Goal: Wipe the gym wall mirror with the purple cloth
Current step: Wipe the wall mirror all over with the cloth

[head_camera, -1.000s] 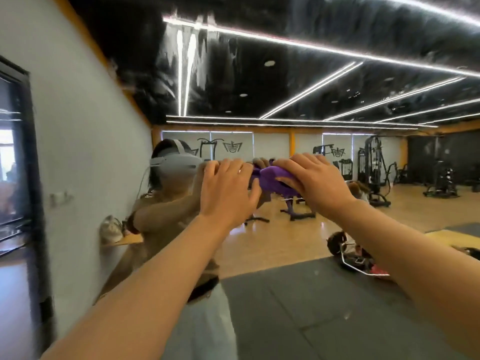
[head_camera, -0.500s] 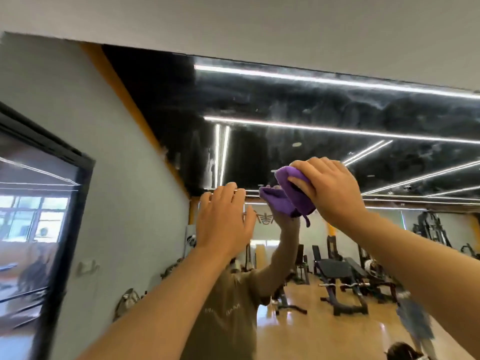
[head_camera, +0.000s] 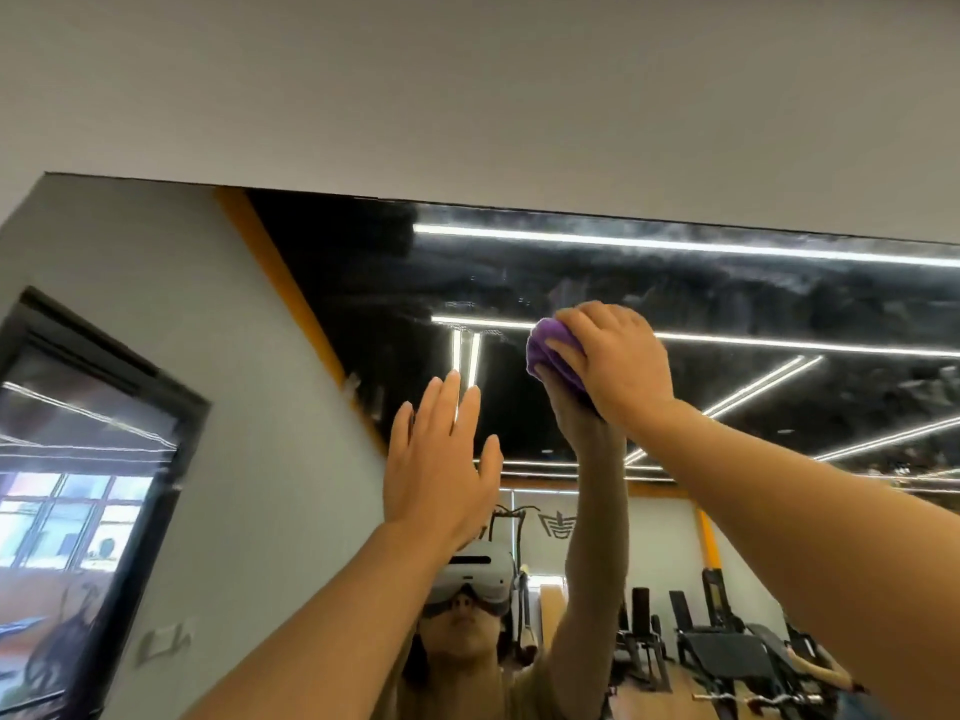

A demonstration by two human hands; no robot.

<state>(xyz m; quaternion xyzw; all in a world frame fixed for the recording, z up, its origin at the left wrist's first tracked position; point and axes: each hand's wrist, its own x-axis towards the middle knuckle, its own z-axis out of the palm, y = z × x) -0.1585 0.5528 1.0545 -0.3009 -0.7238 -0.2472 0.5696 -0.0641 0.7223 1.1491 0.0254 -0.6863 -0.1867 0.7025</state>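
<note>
The purple cloth (head_camera: 545, 350) is bunched against the upper part of the mirror (head_camera: 363, 283), near its top edge. The right hand (head_camera: 615, 363) grips it with curled fingers. The left hand (head_camera: 441, 470) is raised beside it, fingers straight and together, holding nothing.

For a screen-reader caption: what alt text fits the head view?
The right hand presses a purple cloth high on the gym wall mirror; the left hand is raised open beside it.
</note>
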